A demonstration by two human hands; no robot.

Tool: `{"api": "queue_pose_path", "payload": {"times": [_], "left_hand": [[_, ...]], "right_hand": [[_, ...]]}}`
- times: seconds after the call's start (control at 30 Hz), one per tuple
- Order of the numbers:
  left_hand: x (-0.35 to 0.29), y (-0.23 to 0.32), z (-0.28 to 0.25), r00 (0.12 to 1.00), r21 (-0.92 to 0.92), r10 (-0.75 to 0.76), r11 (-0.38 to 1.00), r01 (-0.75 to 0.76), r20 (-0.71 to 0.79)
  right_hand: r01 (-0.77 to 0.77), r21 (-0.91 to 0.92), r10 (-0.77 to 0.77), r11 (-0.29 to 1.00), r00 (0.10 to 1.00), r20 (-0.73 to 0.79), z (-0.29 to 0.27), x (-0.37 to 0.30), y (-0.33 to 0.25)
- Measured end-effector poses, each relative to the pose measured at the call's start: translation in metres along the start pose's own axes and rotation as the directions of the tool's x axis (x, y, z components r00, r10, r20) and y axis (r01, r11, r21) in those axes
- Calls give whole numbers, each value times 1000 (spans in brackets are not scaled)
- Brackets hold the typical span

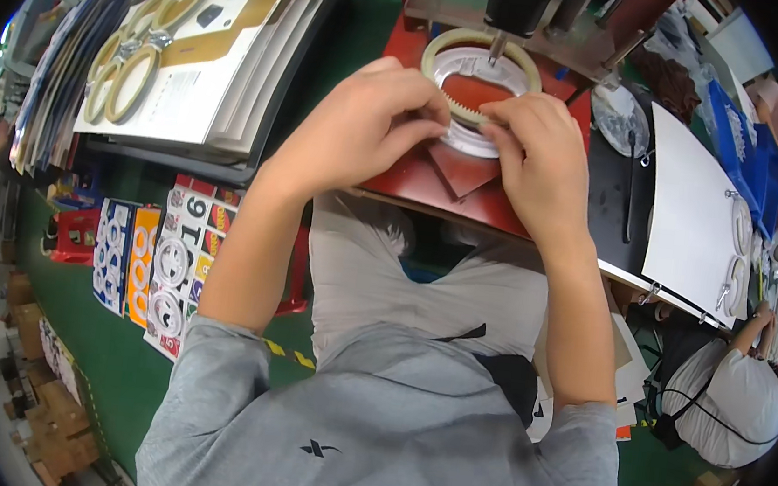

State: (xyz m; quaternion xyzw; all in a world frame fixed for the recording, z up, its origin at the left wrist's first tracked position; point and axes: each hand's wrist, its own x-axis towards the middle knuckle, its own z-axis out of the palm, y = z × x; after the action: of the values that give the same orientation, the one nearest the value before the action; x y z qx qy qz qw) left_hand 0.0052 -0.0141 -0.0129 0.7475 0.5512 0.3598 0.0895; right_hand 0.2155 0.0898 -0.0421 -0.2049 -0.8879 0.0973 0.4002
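My left hand (372, 124) pinches the near left side of a cream toothed ring (484, 38) between thumb and fingers. On the opposite side, the closed fingers of my right hand (540, 154) grip the same ring. It rests tilted over a white ring (473, 145), which sits on the red base (404, 184) of a bench press. Small teeth show along the ring's inner edge between my hands. A metal rod (498, 47) comes down from the black press head (522, 3) inside the ring's far side. My fingers partly cover both rings.
At left, several cream rings (133, 84) lie on stacked white boards (201, 98) in a black tray. A white board (699, 217) with white rings is at right, beside blue bins (732, 135). Printed sheets (139, 261) stand lower left. Another person (729, 407) sits at far right.
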Motion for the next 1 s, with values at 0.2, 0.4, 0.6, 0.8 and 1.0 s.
{"api": "queue_pose_path", "payload": {"times": [0.2, 0.4, 0.6, 0.8, 1.0], "left_hand": [[-3, -8, -1, 994, -32, -79, 996, 81, 71], [-10, -9, 3, 992, -136, -117, 983, 122, 42], [-11, -10, 1, 994, -144, -101, 984, 107, 51], [-2, -10, 3, 999, -25, -45, 999, 45, 12], [1, -12, 0, 997, -56, -24, 998, 29, 74]], "right_hand": [[-26, 8, 27, 1000, 999, -18, 6, -1, 0], [-12, 48, 14, 999, 999, -37, 5, -5, 1], [28, 47, -27, 999, 1000, -14, -1, -2, 7], [1, 38, 0, 999, 999, -48, 5, -1, 4], [-13, 23, 14, 1000, 999, -42, 4, -3, 1]]}}
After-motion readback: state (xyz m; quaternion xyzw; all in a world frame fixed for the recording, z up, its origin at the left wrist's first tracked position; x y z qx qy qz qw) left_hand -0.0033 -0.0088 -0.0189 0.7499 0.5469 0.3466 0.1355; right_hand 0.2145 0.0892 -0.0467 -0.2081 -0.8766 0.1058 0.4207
